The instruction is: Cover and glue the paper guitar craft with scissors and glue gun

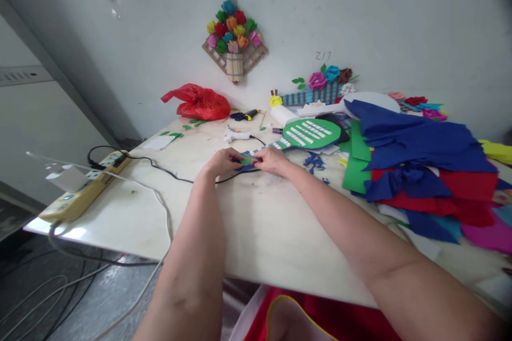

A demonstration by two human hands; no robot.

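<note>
Nearest the camera, the bare left forearm and right forearm are stretched over the pale table. Near the table's middle, a racket-shaped piece is laid, its green head set to the right and its handle pointed toward the left. The blue-and-green handle end is pinched from the left by the left hand and from the right by the right hand, thumbs and fingers drawn together; whether a separate strip is held there cannot be told. For a neat result, the handle end should probably be kept flat and even pressure applied along its edges, so that nothing is creased or skewed. The black cord, passed close by the hands, is best kept from under the work, and contact with the glue gun tip is best avoided.
</note>
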